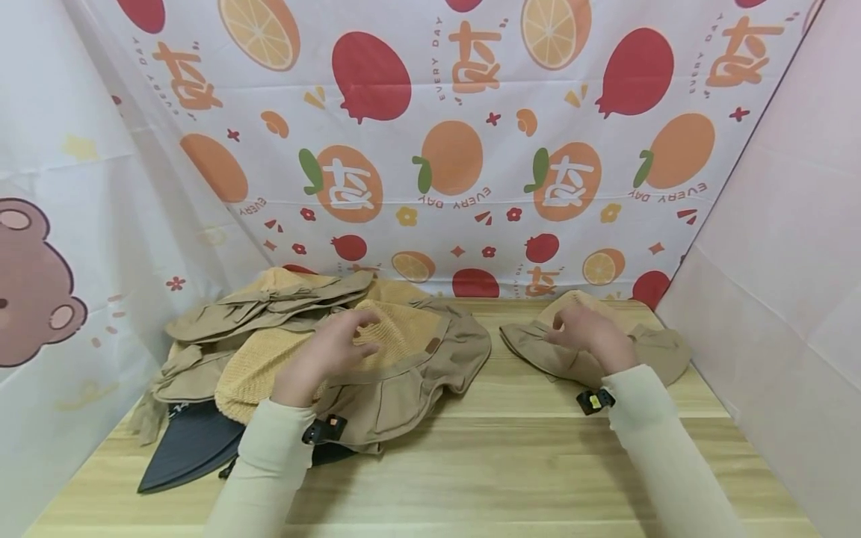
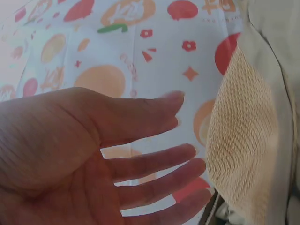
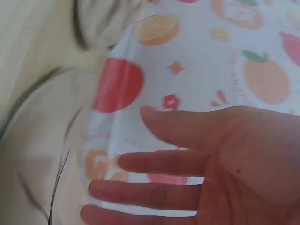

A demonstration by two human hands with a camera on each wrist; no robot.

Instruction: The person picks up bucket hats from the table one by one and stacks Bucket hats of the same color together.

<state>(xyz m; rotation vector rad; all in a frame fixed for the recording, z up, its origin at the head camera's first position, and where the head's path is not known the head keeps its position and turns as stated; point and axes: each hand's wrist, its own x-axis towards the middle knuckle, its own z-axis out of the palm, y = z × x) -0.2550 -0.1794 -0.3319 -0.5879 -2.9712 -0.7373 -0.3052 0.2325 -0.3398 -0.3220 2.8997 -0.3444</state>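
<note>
My left hand [image 1: 329, 351] hovers over a pile of sun hats, its fingers spread and relaxed with nothing between them. Nearest to it is a hat with a yellow woven crown [image 1: 397, 329] and a khaki cloth brim [image 1: 397, 407]. In the left wrist view, woven mesh [image 2: 243, 140] shows just beyond the fingertips. On the right, my right hand [image 1: 585, 332] is held above a single sun hat [image 1: 545, 355] with a khaki brim and pale woven crown. Its fingers are apart and hold nothing in the right wrist view, where the khaki cloth [image 3: 37, 154] lies beyond them.
More khaki hats with bows [image 1: 262, 302] are heaped at the left. A dark navy brim [image 1: 191, 448] sticks out under the pile. The wooden tabletop [image 1: 498, 471] spans the front, with a fruit-print curtain [image 1: 390, 246] behind and white cloth walls at both sides.
</note>
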